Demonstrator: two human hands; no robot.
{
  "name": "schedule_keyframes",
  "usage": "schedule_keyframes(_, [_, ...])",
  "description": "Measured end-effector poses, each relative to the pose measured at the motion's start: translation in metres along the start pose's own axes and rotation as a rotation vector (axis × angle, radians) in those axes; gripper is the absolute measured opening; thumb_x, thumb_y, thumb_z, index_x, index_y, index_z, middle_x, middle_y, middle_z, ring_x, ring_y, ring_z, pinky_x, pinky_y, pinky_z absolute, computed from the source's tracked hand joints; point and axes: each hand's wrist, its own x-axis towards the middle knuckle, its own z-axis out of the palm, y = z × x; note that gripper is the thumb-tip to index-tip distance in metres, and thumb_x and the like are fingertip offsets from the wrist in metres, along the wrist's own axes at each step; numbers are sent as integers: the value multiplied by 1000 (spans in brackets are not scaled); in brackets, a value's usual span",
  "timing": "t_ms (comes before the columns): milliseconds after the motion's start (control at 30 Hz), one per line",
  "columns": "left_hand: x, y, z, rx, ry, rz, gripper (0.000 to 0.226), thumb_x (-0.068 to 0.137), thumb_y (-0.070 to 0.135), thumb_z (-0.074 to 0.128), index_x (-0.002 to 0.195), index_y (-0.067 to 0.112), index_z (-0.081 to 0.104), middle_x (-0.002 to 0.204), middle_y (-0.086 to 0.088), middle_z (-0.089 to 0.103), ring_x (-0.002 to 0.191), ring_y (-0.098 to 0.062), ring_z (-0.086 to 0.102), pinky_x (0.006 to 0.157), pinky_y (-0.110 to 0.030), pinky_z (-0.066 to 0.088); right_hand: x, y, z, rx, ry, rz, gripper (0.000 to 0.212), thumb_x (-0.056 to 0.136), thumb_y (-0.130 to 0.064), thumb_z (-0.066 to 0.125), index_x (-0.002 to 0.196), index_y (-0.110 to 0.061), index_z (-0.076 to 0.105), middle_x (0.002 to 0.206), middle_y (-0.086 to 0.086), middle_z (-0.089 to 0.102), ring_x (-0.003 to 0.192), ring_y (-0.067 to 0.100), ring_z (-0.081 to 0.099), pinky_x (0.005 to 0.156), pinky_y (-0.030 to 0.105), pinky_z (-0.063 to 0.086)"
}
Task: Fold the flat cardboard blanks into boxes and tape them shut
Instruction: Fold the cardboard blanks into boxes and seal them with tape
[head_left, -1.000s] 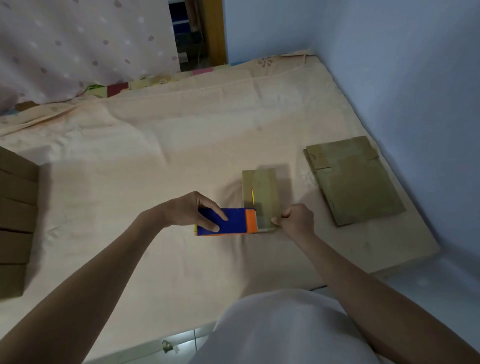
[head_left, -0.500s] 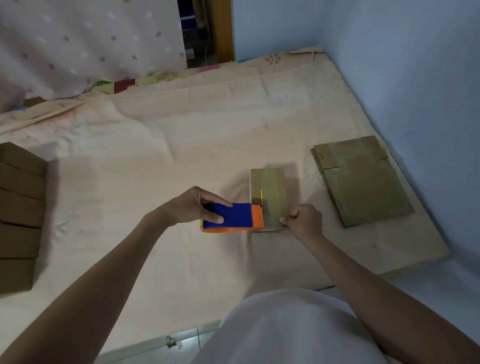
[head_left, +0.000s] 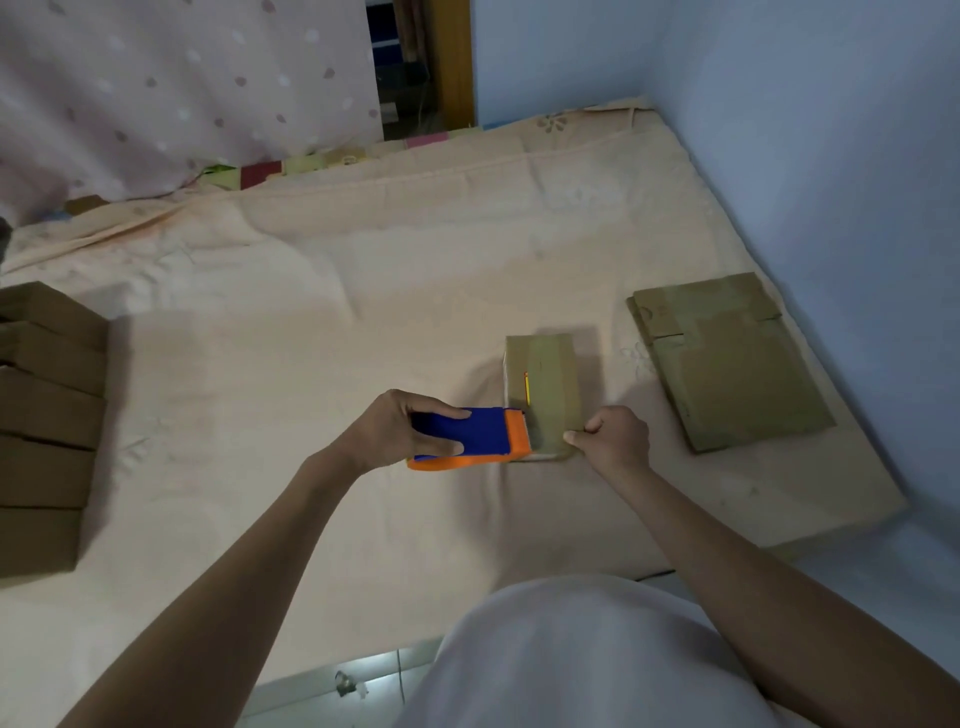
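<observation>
A small folded cardboard box (head_left: 548, 374) lies on the peach bedsheet (head_left: 311, 338), a strip of tape running along its top. My left hand (head_left: 400, 431) grips a blue and orange tape dispenser (head_left: 467, 439) whose orange end touches the box's near left corner. My right hand (head_left: 615, 439), fingers curled, pinches the box's near right edge, where the tape ends. A stack of flat cardboard blanks (head_left: 727, 358) lies to the right of the box.
Several finished brown boxes (head_left: 41, 415) are stacked at the left edge of the bed. A blue wall (head_left: 831, 156) runs along the right side, a dotted curtain (head_left: 182, 88) hangs behind. The mattress edge and tiled floor (head_left: 332, 686) are near my body.
The dispenser tilted so its orange side now shows underneath. Both hands stay at the box's near end with hardly any shift.
</observation>
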Motion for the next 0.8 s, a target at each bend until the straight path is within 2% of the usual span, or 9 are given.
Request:
schedule_keyframes(133, [-2,5,1,52,11,23,39,70,17,91,103,31,77,99,11,74,95,-8,68,74,-21,56,-2,1,0,28,8,2,29,76,-22,86,69,-9,61,73,4,64,74,23,59,60,27,34])
schedule_keyframes(233, [-8,6,4,152,49,100,48,65,19,94,108,32,75,98,13,69,92,-3,63,72,-14,50,-3,1,1,37,18,16,26,77,-20,85,76,-5,64,79,8,67,76,24,59,63,27,37])
schedule_keyframes(367, [-10,1,6,389,102,274,55,65,23,93,116,32,74,115,11,53,95,-8,58,72,-11,48,-2,1,4,41,23,24,26,78,-19,84,77,-4,63,80,10,67,77,27,61,64,28,38])
schedule_keyframes(500, [-12,0,9,430,129,367,55,68,19,90,120,26,73,125,11,60,106,-5,60,81,-14,52,-4,-1,4,44,28,26,27,79,-18,84,75,-6,60,78,9,64,74,26,57,63,28,35])
schedule_keyframes(667, [-16,4,6,193,131,210,59,65,10,92,119,23,73,127,15,65,116,1,59,86,-14,52,-4,0,2,45,22,20,26,78,-18,84,79,-2,64,79,10,66,76,25,58,65,28,39])
schedule_keyframes(800, [-15,5,1,234,86,194,56,65,11,92,117,24,74,126,16,66,116,3,58,87,-12,51,-5,-2,1,37,17,19,26,79,-19,84,78,-2,64,79,9,66,77,25,60,65,28,40])
